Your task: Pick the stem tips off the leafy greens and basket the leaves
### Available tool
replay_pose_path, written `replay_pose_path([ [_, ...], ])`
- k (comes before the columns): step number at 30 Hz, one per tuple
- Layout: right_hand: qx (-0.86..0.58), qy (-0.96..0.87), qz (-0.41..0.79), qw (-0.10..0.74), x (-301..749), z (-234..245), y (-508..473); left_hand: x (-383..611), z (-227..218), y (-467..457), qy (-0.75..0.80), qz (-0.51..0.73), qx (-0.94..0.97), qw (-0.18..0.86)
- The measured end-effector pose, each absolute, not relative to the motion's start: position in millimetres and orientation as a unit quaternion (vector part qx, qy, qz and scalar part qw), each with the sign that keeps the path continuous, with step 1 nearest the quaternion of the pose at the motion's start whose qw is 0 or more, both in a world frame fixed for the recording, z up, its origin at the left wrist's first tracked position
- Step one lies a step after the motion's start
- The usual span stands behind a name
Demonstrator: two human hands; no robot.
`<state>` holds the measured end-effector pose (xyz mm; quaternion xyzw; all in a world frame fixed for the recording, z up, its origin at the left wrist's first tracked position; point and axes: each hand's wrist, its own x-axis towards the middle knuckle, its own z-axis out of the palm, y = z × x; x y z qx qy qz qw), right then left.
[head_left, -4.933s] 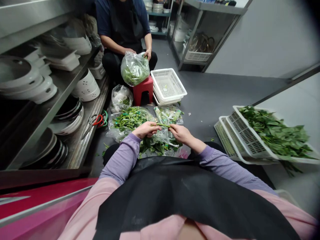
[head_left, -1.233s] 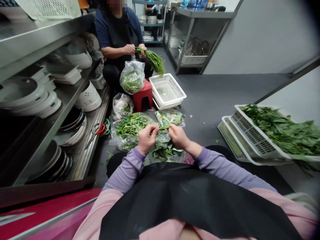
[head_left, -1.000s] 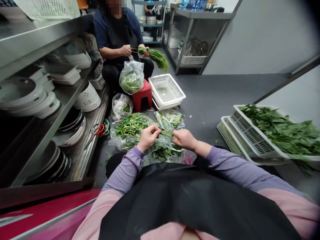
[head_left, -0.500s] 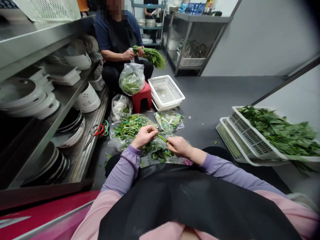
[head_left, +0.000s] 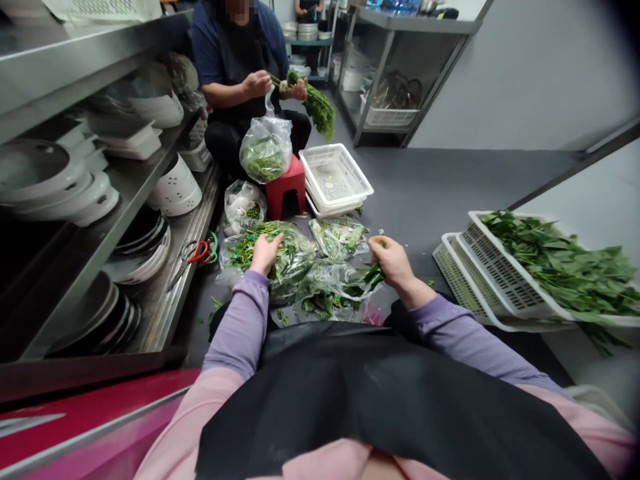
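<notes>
My left hand [head_left: 263,253] reaches forward into the open plastic bag of green stems [head_left: 290,252] on the floor, fingers down among the stems; what they grip, if anything, is hidden. My right hand [head_left: 393,261] is closed round a small bunch of green leafy stems [head_left: 371,275], held to the right of the bags. A second clear bag with leaves [head_left: 330,293] lies just in front of my lap. A smaller bag of greens [head_left: 338,235] lies beyond it.
A person sits opposite, holding a bunch of greens [head_left: 319,109] over a bag [head_left: 265,150] on a red stool [head_left: 285,189]. White baskets [head_left: 335,179] sit beside it. Baskets of leaves [head_left: 530,267] stand right. Left shelves [head_left: 145,173] hold dishes and scissors [head_left: 193,255].
My hands have parted. The left has gone forward into the bag of stems, and the right has swung to the right with its greens. The person opposite lowered their bunch.
</notes>
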<state>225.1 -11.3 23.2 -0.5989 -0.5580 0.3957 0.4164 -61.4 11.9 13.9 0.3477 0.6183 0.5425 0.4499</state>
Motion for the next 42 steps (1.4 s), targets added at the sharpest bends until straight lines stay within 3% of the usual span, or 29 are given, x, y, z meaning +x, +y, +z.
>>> replay_pose_path([
  [6,-0.545,-0.67,0.397,0.311,163.9,40.2,-36.8,-63.8,20.2,11.3,0.374,0.528,0.242,0.723],
  [10,-0.499,-0.726,0.389,0.269,132.0,44.6,-27.1,-44.1,25.5,-2.4,0.308,0.482,0.245,0.783],
  [14,-0.495,-0.675,0.472,0.277,121.4,28.1,-17.6,-28.7,22.5,-9.6,0.317,0.505,0.214,0.773],
  [20,-0.491,-0.426,0.713,0.262,127.2,6.4,-25.4,-4.5,11.6,-15.5,0.309,0.567,0.15,0.748],
  [23,-0.519,-0.483,0.643,0.29,129.7,0.0,-29.3,2.4,4.0,-13.6,0.336,0.581,0.117,0.732],
  [27,-0.526,-0.693,0.331,0.366,135.6,-5.6,-39.8,-3.4,-1.1,-6.1,0.403,0.577,0.074,0.706],
  [30,-0.493,-0.784,0.226,0.302,137.4,-10.3,-52.0,-7.5,0.3,-4.5,0.411,0.583,0.063,0.698],
  [34,-0.495,-0.809,0.223,0.225,132.7,-19.0,-59.6,-3.8,2.4,-9.0,0.391,0.581,0.058,0.711],
  [38,-0.465,-0.777,0.313,0.286,134.4,-21.3,-53.3,-12.1,1.9,-3.1,0.409,0.605,0.071,0.679],
  [42,-0.528,-0.611,0.474,0.351,150.7,-10.9,-40.8,-35.6,0.8,11.4,0.49,0.679,0.129,0.532],
])
